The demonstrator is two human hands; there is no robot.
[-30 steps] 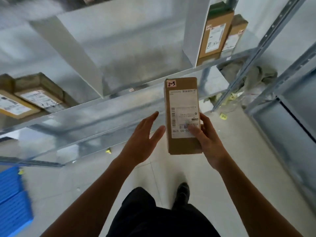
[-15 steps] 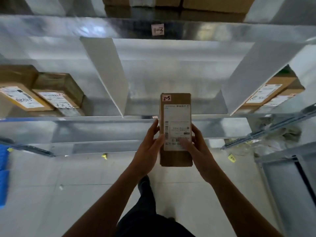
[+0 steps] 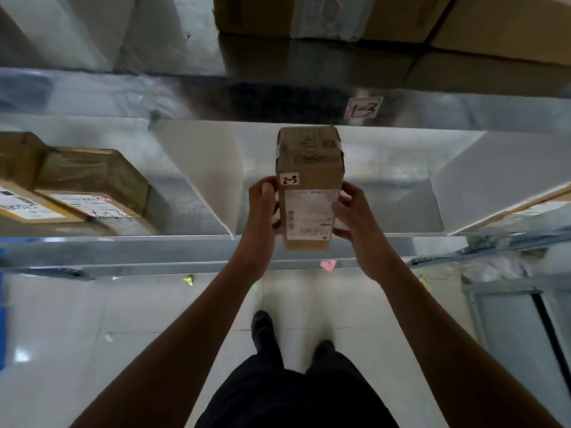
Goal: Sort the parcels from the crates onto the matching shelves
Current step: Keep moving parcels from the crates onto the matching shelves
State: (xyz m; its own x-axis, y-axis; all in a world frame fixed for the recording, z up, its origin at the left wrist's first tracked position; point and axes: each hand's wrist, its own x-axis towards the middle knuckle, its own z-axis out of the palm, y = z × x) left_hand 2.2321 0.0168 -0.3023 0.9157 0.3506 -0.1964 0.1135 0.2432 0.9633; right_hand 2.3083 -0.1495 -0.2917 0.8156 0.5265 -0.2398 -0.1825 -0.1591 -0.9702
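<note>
Glossy steel shelf (image 3: 154, 246), rectangular cardboard parcel (image 3: 309, 159)

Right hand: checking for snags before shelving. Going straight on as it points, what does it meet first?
Likely nothing near: the right hand, gripping the parcel, points into the open bay between two white dividers; the bay's back wall seems first.

Open shelf bay (image 3: 401, 208) awaits behind the parcel (image 3: 310, 193), which a left hand (image 3: 262, 217) and a right hand (image 3: 355, 220) grip by its sides. Behind the parcel, bare metal runs back to the rear wall. Left of the parcel a white divider (image 3: 204, 168) walls the bay, with two taped boxes (image 3: 92, 180) packed beyond it. Right of the parcel a second divider (image 3: 482, 180) closes the other side. Above the parcel the upper shelf edge (image 3: 278, 97), tagged 1-3, caps the opening.
</note>
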